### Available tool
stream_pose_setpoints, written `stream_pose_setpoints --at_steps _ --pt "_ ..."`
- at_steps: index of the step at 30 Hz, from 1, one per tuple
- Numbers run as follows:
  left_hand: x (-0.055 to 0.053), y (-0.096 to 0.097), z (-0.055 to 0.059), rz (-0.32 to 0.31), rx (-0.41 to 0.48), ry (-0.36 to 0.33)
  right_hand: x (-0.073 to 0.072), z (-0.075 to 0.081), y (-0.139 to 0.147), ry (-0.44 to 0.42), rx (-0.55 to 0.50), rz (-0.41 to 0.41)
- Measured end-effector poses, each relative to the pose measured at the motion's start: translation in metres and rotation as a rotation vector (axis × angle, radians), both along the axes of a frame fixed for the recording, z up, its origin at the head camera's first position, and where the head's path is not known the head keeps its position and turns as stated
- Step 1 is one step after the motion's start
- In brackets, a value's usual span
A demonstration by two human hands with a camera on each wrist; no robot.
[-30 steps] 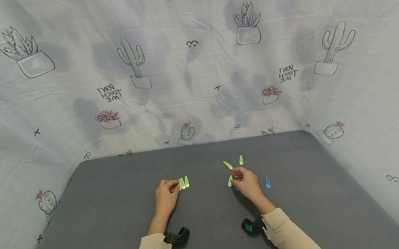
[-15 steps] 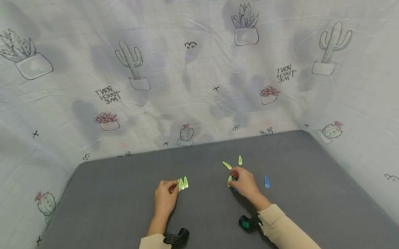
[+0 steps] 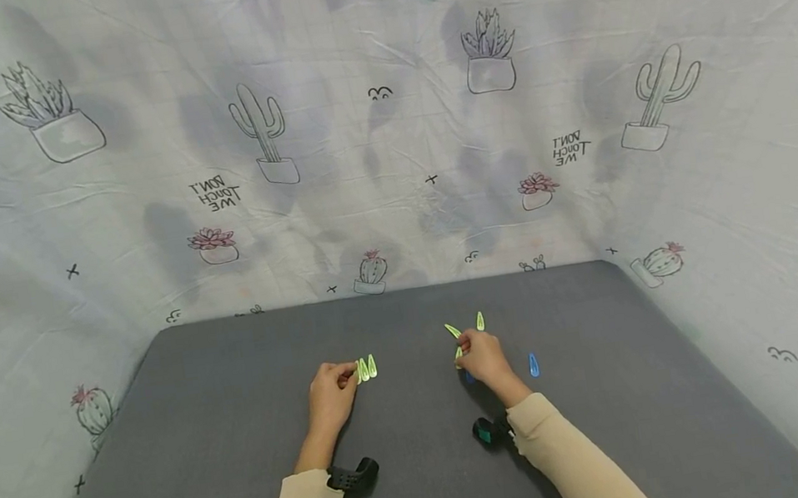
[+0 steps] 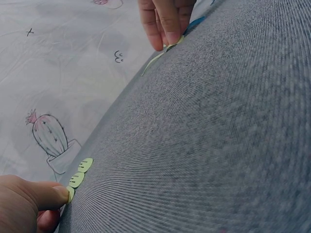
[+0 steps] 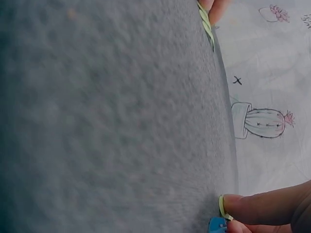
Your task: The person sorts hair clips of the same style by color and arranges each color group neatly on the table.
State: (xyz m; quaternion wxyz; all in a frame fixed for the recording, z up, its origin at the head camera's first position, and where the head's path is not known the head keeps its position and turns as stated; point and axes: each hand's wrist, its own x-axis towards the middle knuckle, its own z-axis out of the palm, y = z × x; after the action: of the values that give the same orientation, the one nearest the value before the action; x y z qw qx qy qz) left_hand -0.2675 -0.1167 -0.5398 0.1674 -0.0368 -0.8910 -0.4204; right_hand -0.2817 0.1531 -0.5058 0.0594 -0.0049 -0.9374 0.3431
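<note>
Three yellow-green snap hair clips (image 3: 372, 365) stand side by side left of centre on the grey table. My left hand (image 3: 332, 396) pinches the leftmost clip of that row (image 4: 71, 195) between thumb and fingers. Over on the right, my right hand (image 3: 485, 358) pinches another yellow-green hair clip (image 5: 222, 207) close to the tabletop. A blue hair clip (image 5: 216, 224) lies right by those fingers, mostly hidden under the hand in the head view. Just beyond the right fingertips is a slanted yellow-green clip (image 3: 452, 330), partly covered.
One more yellow-green clip (image 3: 480, 321) lies farther back, past the right hand. A second blue clip (image 3: 533, 364) is to the right of it. The grey table (image 3: 227, 440) ends at a white cloth (image 3: 392, 199) printed with cacti.
My right hand has shifted slightly left and away from me, its forearm moving inward, and it covers more of the slanted clip. My left hand stays at the row.
</note>
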Motion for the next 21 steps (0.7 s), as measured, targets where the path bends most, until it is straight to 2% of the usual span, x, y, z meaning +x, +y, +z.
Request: stream_pose_setpoints --at_steps 6,13,21 --pt "0.0008 -0.0005 0.0012 -0.005 -0.002 0.005 -0.0031 0.0034 0.0033 -0.025 -0.034 -0.013" --pt "0.0012 -0.0003 0.0026 -0.007 0.003 -0.009 -0.0052 0.0006 0.0070 -0.026 -0.064 -0.014" --pt "0.0012 0.0001 0.0016 -0.001 -0.005 -0.005 -0.0038 -0.0033 0.0073 -0.011 -0.156 -0.006"
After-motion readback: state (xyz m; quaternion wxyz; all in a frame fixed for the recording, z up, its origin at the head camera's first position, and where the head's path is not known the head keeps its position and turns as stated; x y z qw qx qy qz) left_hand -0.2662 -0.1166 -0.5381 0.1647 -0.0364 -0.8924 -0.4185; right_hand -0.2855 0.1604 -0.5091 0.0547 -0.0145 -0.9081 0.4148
